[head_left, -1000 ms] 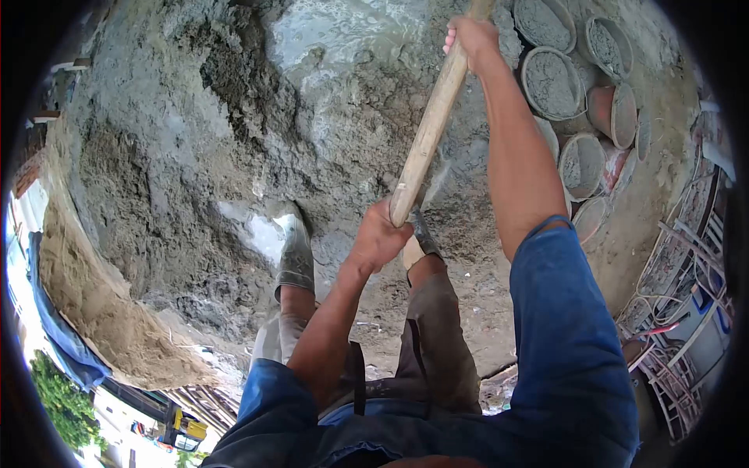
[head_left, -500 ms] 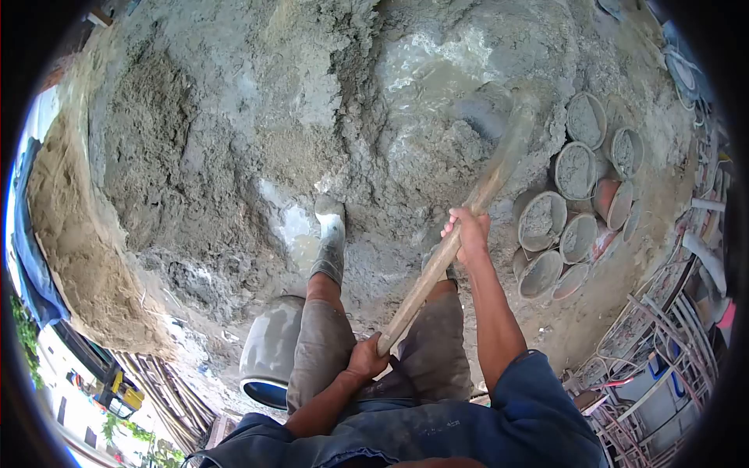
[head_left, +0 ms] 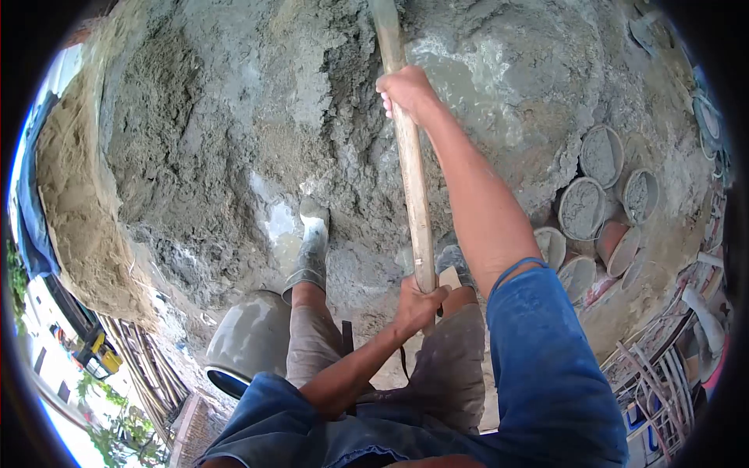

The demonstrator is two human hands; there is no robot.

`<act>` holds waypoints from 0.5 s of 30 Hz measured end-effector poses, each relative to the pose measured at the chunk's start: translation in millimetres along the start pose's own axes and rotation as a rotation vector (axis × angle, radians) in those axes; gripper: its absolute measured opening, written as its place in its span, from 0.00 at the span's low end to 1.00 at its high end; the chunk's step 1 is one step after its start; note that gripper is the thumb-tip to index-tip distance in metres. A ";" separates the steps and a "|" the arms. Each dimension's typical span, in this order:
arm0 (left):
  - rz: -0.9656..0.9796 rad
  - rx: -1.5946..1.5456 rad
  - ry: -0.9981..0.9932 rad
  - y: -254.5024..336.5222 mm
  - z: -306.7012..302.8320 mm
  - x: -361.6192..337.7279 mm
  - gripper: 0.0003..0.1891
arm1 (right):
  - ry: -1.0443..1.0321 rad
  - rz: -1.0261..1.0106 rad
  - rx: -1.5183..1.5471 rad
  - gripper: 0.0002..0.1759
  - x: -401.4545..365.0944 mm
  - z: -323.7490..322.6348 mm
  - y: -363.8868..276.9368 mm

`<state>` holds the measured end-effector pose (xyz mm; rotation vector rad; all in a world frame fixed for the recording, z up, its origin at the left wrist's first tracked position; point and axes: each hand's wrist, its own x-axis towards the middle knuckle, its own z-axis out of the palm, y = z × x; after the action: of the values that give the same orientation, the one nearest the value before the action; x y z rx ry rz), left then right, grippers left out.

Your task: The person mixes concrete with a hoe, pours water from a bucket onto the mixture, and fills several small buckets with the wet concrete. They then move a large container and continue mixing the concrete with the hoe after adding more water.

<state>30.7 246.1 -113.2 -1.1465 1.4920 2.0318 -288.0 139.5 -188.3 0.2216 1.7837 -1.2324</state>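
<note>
"Where's the wooden pole (head_left: 416,195)?"
"Running forward, leaning slightly left, over the grey mud (head_left: 187,148)."
"And the grip?"
"Right hand (head_left: 407,90) farther out, fingers (head_left: 387,101) wrapped round it; left hand (head_left: 421,304) clasped round it near the close end."
"What's hidden?"
"The far tip: cut off at the top, so I can't tell what's there."

Grey mix (head_left: 296,140), blue shirt (head_left: 546,343)
Pale tan handle (head_left: 413,179), brown sand (head_left: 82,210), grey-brown trousers (head_left: 452,359), a reddish bucket (head_left: 612,240), blue tarp (head_left: 30,210).
</note>
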 end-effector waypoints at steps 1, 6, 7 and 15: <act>-0.110 -0.110 0.004 -17.0 18.4 -11.2 0.10 | 0.020 0.064 0.002 0.01 -6.2 0.9 27.0; -0.283 -0.040 -0.179 -41.3 30.6 -69.4 0.12 | 0.031 0.192 0.094 0.03 -51.8 -36.8 84.8; -0.315 -0.126 -0.218 -48.6 34.0 -89.2 0.12 | 0.118 0.182 0.102 0.05 -75.6 -40.9 94.5; -0.124 0.114 -0.113 -63.1 13.3 -67.6 0.09 | 0.220 -0.108 0.143 0.12 -127.7 -65.8 21.2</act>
<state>110.1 292.7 -97.6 -1.0350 1.4253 1.8717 -242.7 245.5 -100.1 0.3585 1.9164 -1.4623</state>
